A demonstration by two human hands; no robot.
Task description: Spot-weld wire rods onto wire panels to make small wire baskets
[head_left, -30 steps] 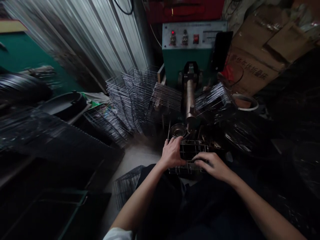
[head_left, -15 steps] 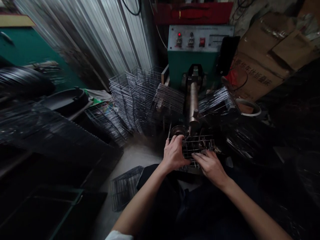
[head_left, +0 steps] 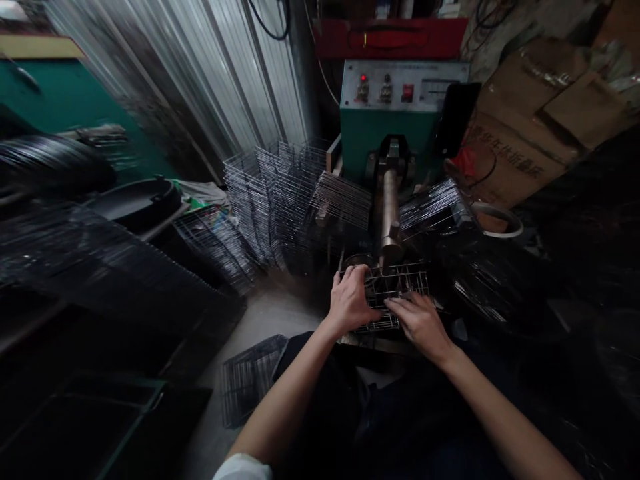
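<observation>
Left hand (head_left: 350, 301) curled, gripping, right hand (head_left: 421, 324) flat, palm down, close together

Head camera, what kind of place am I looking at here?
Probably a small wire-goods workshop. A green machine with switches stands ahead, wire grids are stacked beside it, and the left hand and right hand are on a grid at the machine's front.

One camera sits on the person's head, looking forward and steeply down along both forearms. The left hand (head_left: 350, 301) and right hand (head_left: 423, 323), on the wire rack (head_left: 400, 283), lie close by, just below the middle. Beyond the grip stands the green machine (head_left: 400, 127), and far left of the grip the ribbed metal wall (head_left: 200, 80).
</observation>
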